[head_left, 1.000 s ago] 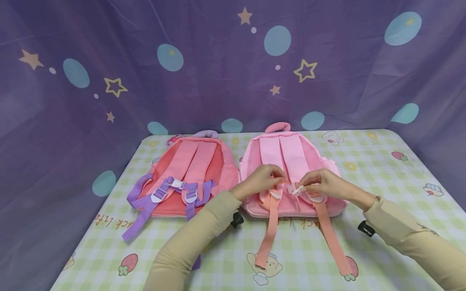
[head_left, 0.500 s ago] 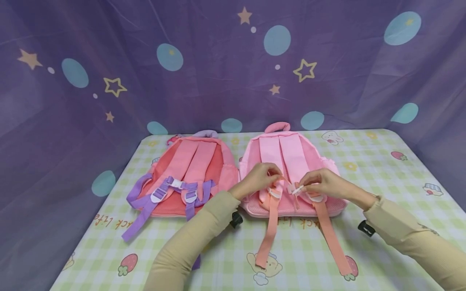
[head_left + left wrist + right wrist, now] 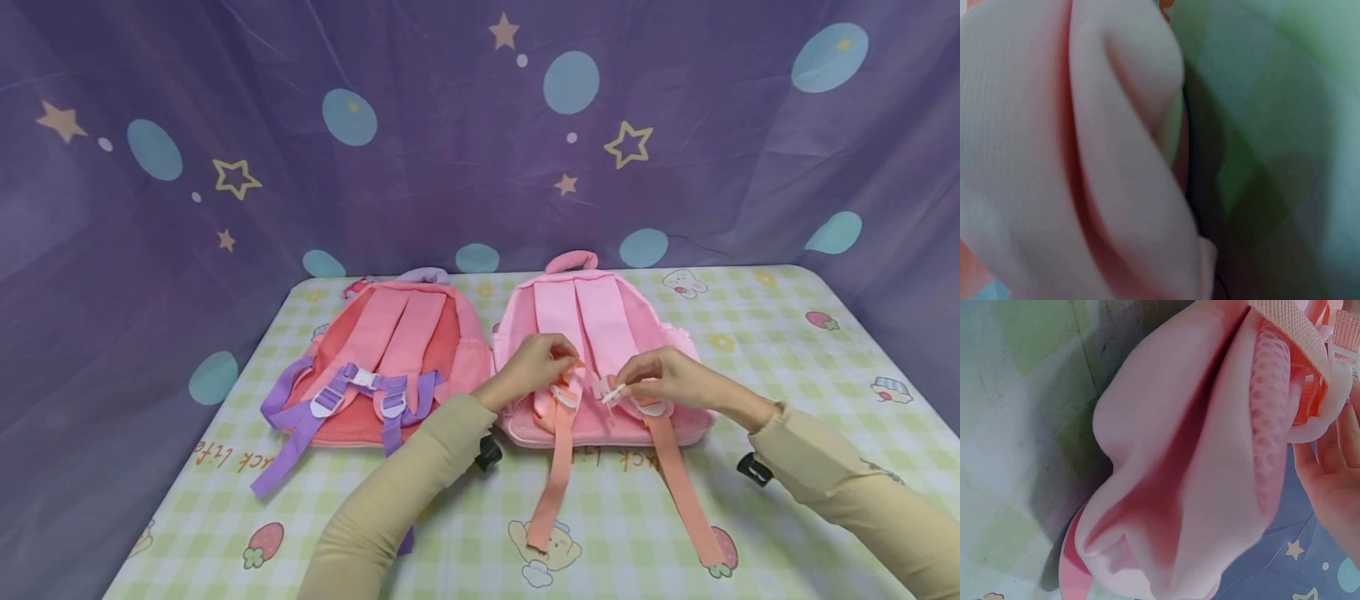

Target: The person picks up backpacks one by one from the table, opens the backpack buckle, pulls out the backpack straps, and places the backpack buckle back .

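Note:
A light pink backpack (image 3: 558, 310) lies with its shoulder straps facing up, its top handle toward the curtain. Over its lower middle, my left hand (image 3: 534, 364) pinches a thin orange strap (image 3: 585, 365) between thumb and fingers. My right hand (image 3: 667, 377) holds a white clip buckle (image 3: 612, 392) by its fingertips, just right of that strap. Two long orange webbing tails (image 3: 558, 487) hang from the shoulder straps onto the tablecloth. In the right wrist view the right hand (image 3: 1335, 465) shows at the edge beside a white strap adjuster (image 3: 1319, 428). Pink fabric (image 3: 1129, 156) fills much of the left wrist view.
To the left lies a coral backpack (image 3: 367, 329) with purple webbing (image 3: 285, 450) and a fastened white buckle (image 3: 365, 379). Both bags rest on a green checked tablecloth (image 3: 787, 358). Behind the table hangs a purple curtain (image 3: 450, 167) with stars.
My left hand has risen slightly and moved a little left with the orange strap. The right hand stays in place, while the buckle's left end shows a little more.

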